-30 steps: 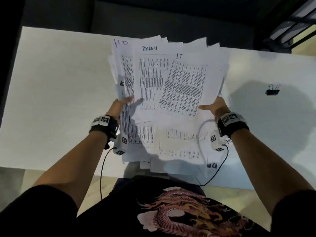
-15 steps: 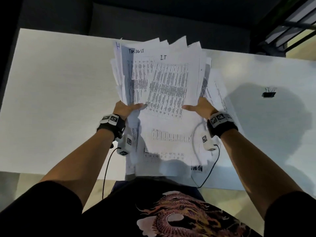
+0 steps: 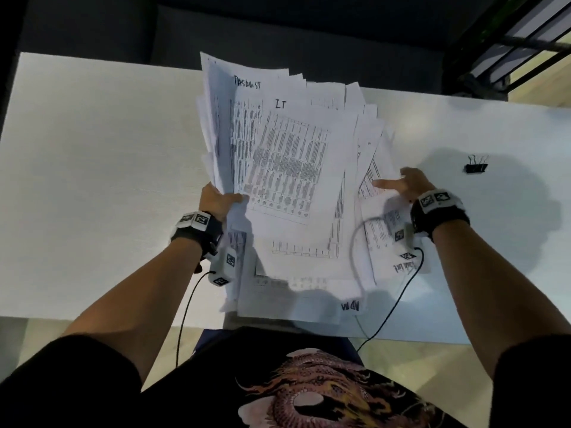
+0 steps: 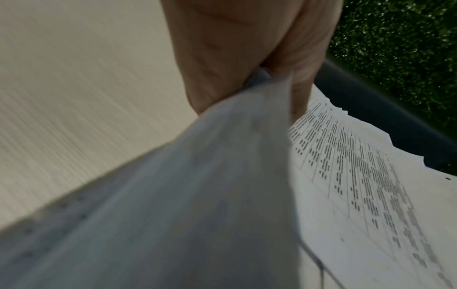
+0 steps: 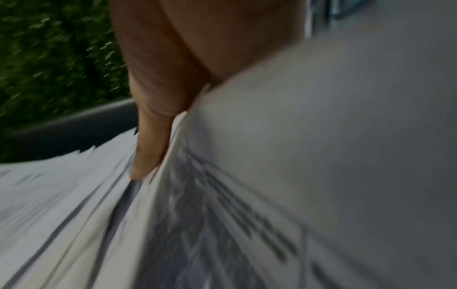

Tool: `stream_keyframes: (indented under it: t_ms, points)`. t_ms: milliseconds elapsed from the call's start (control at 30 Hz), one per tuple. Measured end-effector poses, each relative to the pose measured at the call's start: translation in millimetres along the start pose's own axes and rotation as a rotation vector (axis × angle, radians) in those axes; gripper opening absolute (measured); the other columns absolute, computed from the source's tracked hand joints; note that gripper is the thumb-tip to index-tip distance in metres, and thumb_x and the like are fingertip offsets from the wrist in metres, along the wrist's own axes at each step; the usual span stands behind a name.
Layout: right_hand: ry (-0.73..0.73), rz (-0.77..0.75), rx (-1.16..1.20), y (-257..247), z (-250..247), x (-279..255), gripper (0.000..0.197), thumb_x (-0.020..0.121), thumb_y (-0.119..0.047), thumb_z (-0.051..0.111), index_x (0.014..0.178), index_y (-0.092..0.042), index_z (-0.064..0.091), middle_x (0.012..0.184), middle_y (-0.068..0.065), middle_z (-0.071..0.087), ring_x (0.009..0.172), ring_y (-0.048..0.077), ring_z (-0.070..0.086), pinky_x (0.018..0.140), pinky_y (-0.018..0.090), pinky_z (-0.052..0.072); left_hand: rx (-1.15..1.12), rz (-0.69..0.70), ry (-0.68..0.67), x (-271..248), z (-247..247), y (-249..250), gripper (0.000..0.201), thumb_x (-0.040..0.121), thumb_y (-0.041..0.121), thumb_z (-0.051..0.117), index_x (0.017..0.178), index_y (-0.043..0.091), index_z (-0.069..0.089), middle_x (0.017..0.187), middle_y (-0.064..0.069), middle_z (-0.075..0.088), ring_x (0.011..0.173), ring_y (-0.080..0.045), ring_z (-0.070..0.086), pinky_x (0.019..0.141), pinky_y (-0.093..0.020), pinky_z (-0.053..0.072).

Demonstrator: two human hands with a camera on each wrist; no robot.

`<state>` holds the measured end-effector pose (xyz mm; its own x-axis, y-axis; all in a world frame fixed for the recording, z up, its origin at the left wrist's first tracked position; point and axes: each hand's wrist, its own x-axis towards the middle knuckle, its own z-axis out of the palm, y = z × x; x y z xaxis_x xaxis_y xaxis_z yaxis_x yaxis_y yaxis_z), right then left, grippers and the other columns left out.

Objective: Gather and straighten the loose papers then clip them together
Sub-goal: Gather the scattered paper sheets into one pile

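Note:
A loose, fanned bundle of printed papers point(image 3: 287, 180) stands tilted over the middle of the white table point(image 3: 92, 180), with more sheets lying flat beneath it. My left hand point(image 3: 219, 199) grips the bundle's lower left edge, thumb on top; the left wrist view shows the sheets point(image 4: 346, 195) pinched in that hand point(image 4: 222, 58). My right hand point(image 3: 404, 183) holds the sheets at the right side, thumb laid across them. In the blurred right wrist view the thumb point(image 5: 153, 117) lies on paper point(image 5: 321, 136) that hides the fingers. A black binder clip point(image 3: 475, 166) lies on the table, right of that hand.
Some sheets overhang the table's near edge point(image 3: 293, 316) by my body. Black cables point(image 3: 185, 319) trail from both wrist cameras across that edge. A dark seat point(image 3: 278, 32) stands beyond the far edge, and a dark rail point(image 3: 509, 41) at the back right.
My right hand has moved right, off the front sheet, to the sheets at the bundle's right side. The bundle has drawn narrower toward my left hand, which has stayed in place.

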<state>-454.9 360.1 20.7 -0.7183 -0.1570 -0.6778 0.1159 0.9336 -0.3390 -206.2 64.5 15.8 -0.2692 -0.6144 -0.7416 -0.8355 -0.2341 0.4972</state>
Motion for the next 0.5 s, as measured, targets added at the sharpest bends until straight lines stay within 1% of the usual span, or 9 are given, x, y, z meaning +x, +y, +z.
stream_keyframes:
  t_ms: [33, 67, 133, 167, 200, 233, 300, 400, 500]
  points:
    - [-0.035, 0.026, -0.002, 1.6, -1.8, 0.9, 0.054, 0.077, -0.037, 0.075, 0.112, 0.001, 0.059, 0.122, 0.015, 0.058, 0.107, 0.029, 0.055, 0.091, 0.031, 0.037, -0.057, 0.029, -0.003, -6.3, -2.3, 1.3, 0.031, 0.084, 0.007, 0.072, 0.066, 0.012, 0.047, 0.053, -0.002, 0.049, 0.041, -0.008, 0.051, 0.030, -0.013, 0.036]
    - [-0.056, 0.041, 0.004, 2.4, -1.4, 1.9, 0.064, 0.072, -0.042, 0.077, 0.112, 0.004, 0.059, 0.122, 0.016, 0.060, 0.106, 0.030, 0.056, 0.091, 0.033, 0.039, -0.118, 0.033, -0.008, -6.8, -2.8, 1.7, 0.028, 0.086, 0.006, 0.069, 0.069, 0.010, 0.047, 0.055, -0.001, 0.052, 0.048, -0.007, 0.054, 0.035, -0.011, 0.041]
    - [-0.029, 0.042, 0.032, -2.0, 5.2, 1.7, 0.080, 0.064, -0.042, 0.081, 0.121, 0.009, 0.055, 0.116, 0.018, 0.060, 0.108, 0.030, 0.056, 0.086, 0.031, 0.040, -0.179, 0.042, -0.012, -2.4, 0.5, 1.9, 0.028, 0.081, 0.013, 0.076, 0.090, 0.003, 0.051, 0.087, -0.004, 0.060, 0.086, -0.015, 0.057, 0.070, -0.020, 0.054]
    - [-0.019, 0.061, 0.064, -3.5, 11.0, 2.8, 0.083, 0.065, -0.038, 0.083, 0.125, 0.010, 0.051, 0.121, 0.020, 0.060, 0.112, 0.032, 0.056, 0.086, 0.031, 0.041, -0.169, 0.043, -0.026, -1.1, 3.8, 2.9, 0.053, 0.072, 0.021, 0.084, 0.107, -0.001, 0.051, 0.104, -0.007, 0.061, 0.101, -0.020, 0.056, 0.086, -0.032, 0.054]
    - [-0.017, 0.068, 0.076, -5.9, 15.7, 3.3, 0.082, 0.068, -0.034, 0.084, 0.128, 0.009, 0.048, 0.126, 0.020, 0.058, 0.115, 0.034, 0.056, 0.087, 0.033, 0.043, -0.131, 0.044, -0.019, 1.1, 7.3, 3.2, 0.079, 0.062, 0.027, 0.090, 0.121, -0.003, 0.047, 0.118, -0.010, 0.060, 0.112, -0.025, 0.055, 0.092, -0.040, 0.053]
    - [-0.030, 0.076, 0.075, -7.7, 18.8, 4.5, 0.080, 0.068, -0.031, 0.084, 0.129, 0.007, 0.048, 0.127, 0.019, 0.059, 0.115, 0.034, 0.056, 0.087, 0.033, 0.045, -0.088, 0.053, -0.013, 1.7, 8.7, 2.3, 0.095, 0.054, 0.031, 0.093, 0.129, -0.003, 0.045, 0.125, -0.014, 0.058, 0.116, -0.030, 0.055, 0.090, -0.045, 0.054]
    - [-0.015, 0.073, 0.084, -6.3, 15.5, 1.9, 0.077, 0.069, -0.029, 0.084, 0.125, 0.010, 0.049, 0.122, 0.015, 0.061, 0.109, 0.030, 0.058, 0.085, 0.032, 0.045, -0.026, 0.067, 0.023, 9.4, 10.7, -1.5, 0.097, 0.048, 0.032, 0.095, 0.125, -0.004, 0.049, 0.121, -0.019, 0.061, 0.113, -0.035, 0.059, 0.082, -0.047, 0.056]
    - [0.111, 0.086, 0.101, 13.4, -7.6, -0.2, 0.066, 0.069, -0.027, 0.084, 0.113, 0.013, 0.055, 0.111, 0.018, 0.064, 0.102, 0.031, 0.061, 0.081, 0.030, 0.045, -0.009, 0.067, 0.058, 14.8, 5.9, -1.1, 0.080, 0.053, 0.028, 0.094, 0.114, -0.008, 0.056, 0.111, -0.018, 0.064, 0.106, -0.032, 0.061, 0.083, -0.043, 0.056]
    - [0.245, 0.093, 0.280, 39.2, -34.6, -11.5, 0.067, 0.061, -0.030, 0.087, 0.111, 0.006, 0.060, 0.106, 0.015, 0.068, 0.096, 0.028, 0.065, 0.078, 0.033, 0.052, -0.045, 0.052, 0.097, 17.4, -2.4, -3.1, 0.050, 0.056, 0.023, 0.093, 0.083, 0.005, 0.055, 0.083, -0.012, 0.059, 0.093, -0.026, 0.061, 0.079, -0.045, 0.056]
